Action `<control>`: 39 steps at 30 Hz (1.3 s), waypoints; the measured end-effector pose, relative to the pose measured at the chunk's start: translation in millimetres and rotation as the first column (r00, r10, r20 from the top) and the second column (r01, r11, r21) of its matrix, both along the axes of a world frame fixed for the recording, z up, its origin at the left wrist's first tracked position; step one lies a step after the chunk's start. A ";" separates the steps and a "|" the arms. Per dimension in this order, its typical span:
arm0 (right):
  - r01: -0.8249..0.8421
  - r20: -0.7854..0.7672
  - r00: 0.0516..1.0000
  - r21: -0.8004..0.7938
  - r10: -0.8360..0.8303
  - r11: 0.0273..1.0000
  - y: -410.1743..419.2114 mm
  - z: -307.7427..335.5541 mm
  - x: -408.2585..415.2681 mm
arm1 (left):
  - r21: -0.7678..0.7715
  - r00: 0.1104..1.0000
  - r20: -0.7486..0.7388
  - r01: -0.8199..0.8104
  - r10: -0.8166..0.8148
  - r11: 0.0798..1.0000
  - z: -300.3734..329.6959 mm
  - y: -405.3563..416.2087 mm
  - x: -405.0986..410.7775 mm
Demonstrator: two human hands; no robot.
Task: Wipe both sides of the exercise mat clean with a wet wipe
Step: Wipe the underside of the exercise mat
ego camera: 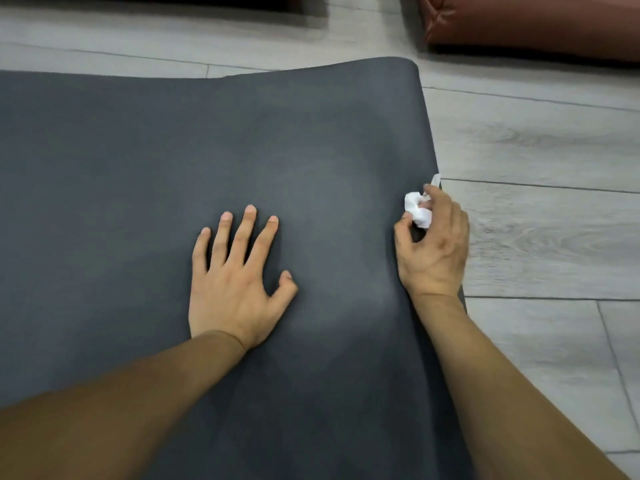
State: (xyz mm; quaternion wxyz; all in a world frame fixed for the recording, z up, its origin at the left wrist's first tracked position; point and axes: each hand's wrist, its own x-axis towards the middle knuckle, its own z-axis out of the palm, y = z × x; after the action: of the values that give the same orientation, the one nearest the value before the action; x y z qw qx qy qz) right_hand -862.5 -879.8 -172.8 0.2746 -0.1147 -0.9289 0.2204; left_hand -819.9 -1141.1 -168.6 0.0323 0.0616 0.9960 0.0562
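Observation:
A dark grey exercise mat lies spread on the floor and fills most of the view. Its far right corner curls up slightly. My left hand lies flat on the mat, fingers spread and straight. My right hand is at the mat's right edge with curled fingers that grip a crumpled white wet wipe. A small pale strip pokes out just beyond my right fingertips at the mat's edge; what it is cannot be told.
Light grey wood-look floor lies to the right and behind the mat. A reddish-brown leather cushion sits at the back right. A dark object lies along the top left edge.

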 end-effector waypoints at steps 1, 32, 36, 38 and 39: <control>-0.003 -0.005 1.000 0.021 0.003 1.000 1.1 -1.7 -1.3 | 0.001 1.000 0.008 0.008 -0.008 1.000 1.8 2.3 -0.8; -0.283 0.227 0.953 0.435 0.200 0.855 -38.3 66.7 -10.7 | 0.086 0.999 -0.043 -0.025 0.028 0.996 6.6 -33.1 150.2; -0.201 -0.042 0.973 0.327 0.227 0.924 -28.4 63.1 -3.8 | 0.092 0.999 -0.044 -0.015 0.020 0.996 6.1 -33.5 147.6; -0.166 0.146 0.981 0.260 0.131 0.951 -36.2 31.2 4.7 | 0.107 0.999 -0.045 -0.020 0.025 0.994 6.3 -32.9 148.8; -0.148 0.212 0.972 0.238 0.097 0.960 -37.6 19.4 6.4 | 0.114 0.998 -0.052 -0.021 0.027 0.993 6.2 -32.5 148.3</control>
State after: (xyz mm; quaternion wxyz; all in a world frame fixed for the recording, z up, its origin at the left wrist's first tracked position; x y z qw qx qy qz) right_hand -856.1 -917.4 -153.4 0.1787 -0.0424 -0.9774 0.1046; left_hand -671.6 -1173.6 -162.4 0.0013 0.0527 0.9924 0.1114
